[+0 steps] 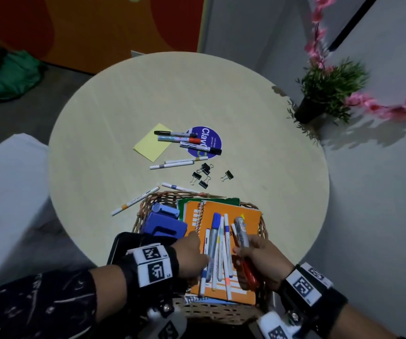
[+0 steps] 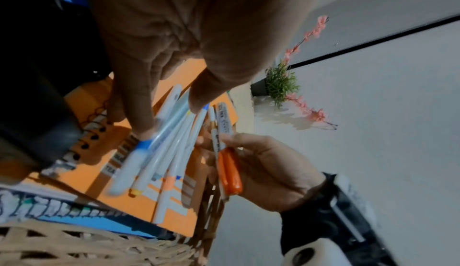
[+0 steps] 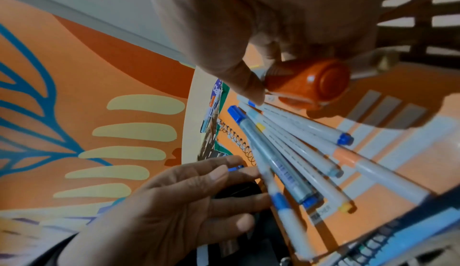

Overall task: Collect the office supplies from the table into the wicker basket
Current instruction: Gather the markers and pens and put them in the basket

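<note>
Holding an orange-capped marker (image 1: 244,253) in curled fingers, the right hand (image 1: 263,263) hovers over the wicker basket (image 1: 148,204) at the near edge of the round desk (image 1: 123,106). Left hand (image 1: 189,255): fingers straight, touching a fan of pens (image 1: 217,250) lying on the orange notebook (image 1: 248,216) in the basket. Remaining on desk: markers (image 1: 187,140), binder clips (image 1: 203,176), yellow notepad (image 1: 150,145).

An office lounge or break-out corner, by the look of it: a round pale table (image 1: 258,148) strewn with markers (image 1: 187,140) and binder clips (image 1: 203,176), an orange mural wall (image 1: 99,33), and a potted plant (image 1: 324,94) with pink blossoms.
</note>
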`<state>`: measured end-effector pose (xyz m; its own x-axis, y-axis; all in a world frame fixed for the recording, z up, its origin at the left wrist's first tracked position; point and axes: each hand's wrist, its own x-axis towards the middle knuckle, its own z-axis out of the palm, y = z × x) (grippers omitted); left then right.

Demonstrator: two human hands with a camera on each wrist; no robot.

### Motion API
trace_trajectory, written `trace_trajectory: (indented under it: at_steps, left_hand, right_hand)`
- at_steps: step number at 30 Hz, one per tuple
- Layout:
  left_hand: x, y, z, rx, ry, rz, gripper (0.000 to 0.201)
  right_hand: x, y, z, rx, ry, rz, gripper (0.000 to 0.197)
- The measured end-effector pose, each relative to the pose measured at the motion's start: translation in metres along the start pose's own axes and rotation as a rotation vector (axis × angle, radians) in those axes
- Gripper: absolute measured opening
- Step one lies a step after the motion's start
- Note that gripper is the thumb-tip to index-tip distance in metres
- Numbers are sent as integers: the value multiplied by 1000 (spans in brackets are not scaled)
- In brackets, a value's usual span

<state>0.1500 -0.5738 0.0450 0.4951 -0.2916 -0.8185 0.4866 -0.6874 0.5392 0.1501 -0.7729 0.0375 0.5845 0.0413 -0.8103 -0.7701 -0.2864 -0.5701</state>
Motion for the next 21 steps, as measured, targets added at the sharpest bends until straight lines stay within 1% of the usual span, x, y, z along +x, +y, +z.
trace_trajectory:
  at_steps: [1, 3, 4, 5, 6, 8, 9, 10, 11, 12, 13, 14, 15, 16, 17, 18, 19, 21]
  left_hand:
    - [-5, -2, -1, -88, -3, 29, 35]
    - [-18, -4, -8, -216, 18, 108, 39]
    - [-26, -4, -16, -235, 55, 167, 41]
    - [-35, -4, -27, -227, 119, 235, 39]
    - [-43, -6, -40, -197, 220, 304, 32]
    - [-51, -16, -77, -64, 507, 390, 14]
    - [-53, -23, -97, 23, 650, 392, 8]
    - [-51, -32, -117, 115, 761, 371, 7]
    - [-46, -42, -136, 217, 822, 330, 8]
    - [-37, -54, -150, 335, 817, 253, 10]
    - [-25, -65, -159, 453, 767, 158, 15]
    - [-11, -75, -163, 552, 690, 66, 22]
    - [3, -83, -163, 617, 611, 6, 27]
    - [15, -88, -161, 656, 557, -24, 30]
    - [26, -91, -157, 681, 534, -28, 32]
    - [35, -92, -154, 698, 532, -24, 32]
    - [42, -93, -151, 706, 546, -11, 29]
    - [55, -93, -147, 688, 580, -6, 19]
  right_hand:
    - [-1, 1, 0, -10, 14, -27, 11]
    - [-2, 2, 0, -16, 54, -68, 26]
    - [-3, 2, 1, -13, 70, -78, 31]
    - [-4, 2, 2, -17, 83, -83, 35]
    - [-6, 1, 2, -42, 100, -80, 39]
    - [-10, -4, -1, -151, 134, -92, 43]
    - [-13, -12, -3, -238, 150, -123, 44]
    - [-15, -23, -4, -338, 165, -179, 46]
    - [-16, -38, -4, -429, 182, -267, 49]
    - [-17, -56, -3, -508, 198, -379, 51]
    - [-16, -77, 1, -581, 206, -502, 50]
    - [-11, -99, 7, -673, 208, -623, 48]
    - [-5, -121, 15, -797, 204, -738, 44]
    - [6, -139, 22, -944, 189, -832, 42]
    - [19, -156, 31, -1100, 148, -891, 40]
    - [34, -170, 40, -1260, 87, -889, 38]
    - [51, -180, 48, -1403, 15, -830, 36]
    - [82, -191, 65, -1628, -114, -630, 32]
